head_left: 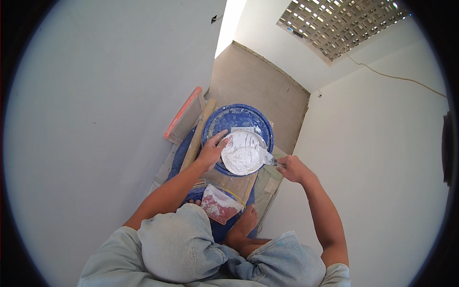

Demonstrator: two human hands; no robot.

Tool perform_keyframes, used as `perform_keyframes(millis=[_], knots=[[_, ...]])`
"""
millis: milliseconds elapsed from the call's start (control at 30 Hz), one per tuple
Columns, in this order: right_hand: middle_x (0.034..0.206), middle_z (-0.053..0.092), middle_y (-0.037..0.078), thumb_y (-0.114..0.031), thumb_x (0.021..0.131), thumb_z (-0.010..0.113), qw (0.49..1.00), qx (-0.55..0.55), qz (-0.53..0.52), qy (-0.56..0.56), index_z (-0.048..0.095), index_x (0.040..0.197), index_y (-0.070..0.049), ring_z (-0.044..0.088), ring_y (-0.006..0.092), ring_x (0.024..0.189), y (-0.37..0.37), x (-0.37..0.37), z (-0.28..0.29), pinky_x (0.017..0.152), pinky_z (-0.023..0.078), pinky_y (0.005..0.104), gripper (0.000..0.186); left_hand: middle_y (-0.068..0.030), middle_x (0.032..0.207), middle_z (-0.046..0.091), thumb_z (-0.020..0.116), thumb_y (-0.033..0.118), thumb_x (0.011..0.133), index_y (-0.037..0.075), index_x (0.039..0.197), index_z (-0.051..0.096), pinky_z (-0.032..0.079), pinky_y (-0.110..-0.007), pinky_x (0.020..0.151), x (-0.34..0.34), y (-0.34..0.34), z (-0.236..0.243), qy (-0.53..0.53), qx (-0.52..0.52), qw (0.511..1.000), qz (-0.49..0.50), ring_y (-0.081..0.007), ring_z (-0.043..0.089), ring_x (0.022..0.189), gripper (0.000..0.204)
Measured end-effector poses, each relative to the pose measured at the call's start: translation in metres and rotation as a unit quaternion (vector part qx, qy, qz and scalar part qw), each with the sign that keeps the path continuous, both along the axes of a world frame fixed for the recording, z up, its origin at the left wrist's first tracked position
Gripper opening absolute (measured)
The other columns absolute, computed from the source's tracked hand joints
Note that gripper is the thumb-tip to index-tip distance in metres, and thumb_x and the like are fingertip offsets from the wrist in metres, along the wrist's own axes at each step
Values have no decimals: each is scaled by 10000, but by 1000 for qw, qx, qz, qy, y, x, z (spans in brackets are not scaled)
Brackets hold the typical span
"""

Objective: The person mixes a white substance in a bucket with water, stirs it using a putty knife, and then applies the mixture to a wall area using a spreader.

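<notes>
A round container full of white paste (243, 154) rests on a round blue lid (222, 119) smeared with white. My left hand (213, 150) grips the container's left edge, with its thumb and fingers closed on the rim. At the opposite side, my right hand (292, 169) is closed around the handle of a putty knife (268, 158). The knife's blade touches the paste at the container's right edge. Ridges and dark grooves mark the paste's surface. My right fingers hide most of the handle.
A wooden pole (198, 136) and an orange-edged panel (183, 115) lean by the left wall. Between my bare feet lies a red, white-smeared piece (220, 205) near a blue bucket with a yellow rim. White walls stand close on both sides; a lattice opening (342, 26) is up right.
</notes>
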State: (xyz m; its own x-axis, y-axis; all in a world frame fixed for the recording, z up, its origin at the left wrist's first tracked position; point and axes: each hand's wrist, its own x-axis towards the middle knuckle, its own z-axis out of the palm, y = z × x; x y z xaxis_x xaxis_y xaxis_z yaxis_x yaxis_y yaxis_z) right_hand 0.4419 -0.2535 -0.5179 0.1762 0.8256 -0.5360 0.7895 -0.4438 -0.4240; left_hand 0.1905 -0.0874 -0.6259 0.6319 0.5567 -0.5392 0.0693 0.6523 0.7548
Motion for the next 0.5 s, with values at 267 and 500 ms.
perform_keyframes(millis=[267, 500], knots=[[611, 558, 43, -185, 958, 609, 963, -73, -172, 194, 608, 806, 0, 544, 113, 474, -44, -48, -22, 435, 436, 312, 239, -100, 1300, 629, 511, 245, 1059, 124, 1457, 490, 576, -457, 825, 1, -14, -11, 11, -110, 986, 126, -218, 642, 1115, 416], [567, 578, 65, -176, 958, 591, 935, -10, -232, 269, 638, 803, 42, 555, 136, 443, -66, -92, -40, 443, 452, 315, 272, -103, 1307, 628, 513, 226, 1057, 73, 1432, 510, 546, -417, 881, 12, -22, -9, -5, -121, 973, 194, -211, 630, 1130, 405]])
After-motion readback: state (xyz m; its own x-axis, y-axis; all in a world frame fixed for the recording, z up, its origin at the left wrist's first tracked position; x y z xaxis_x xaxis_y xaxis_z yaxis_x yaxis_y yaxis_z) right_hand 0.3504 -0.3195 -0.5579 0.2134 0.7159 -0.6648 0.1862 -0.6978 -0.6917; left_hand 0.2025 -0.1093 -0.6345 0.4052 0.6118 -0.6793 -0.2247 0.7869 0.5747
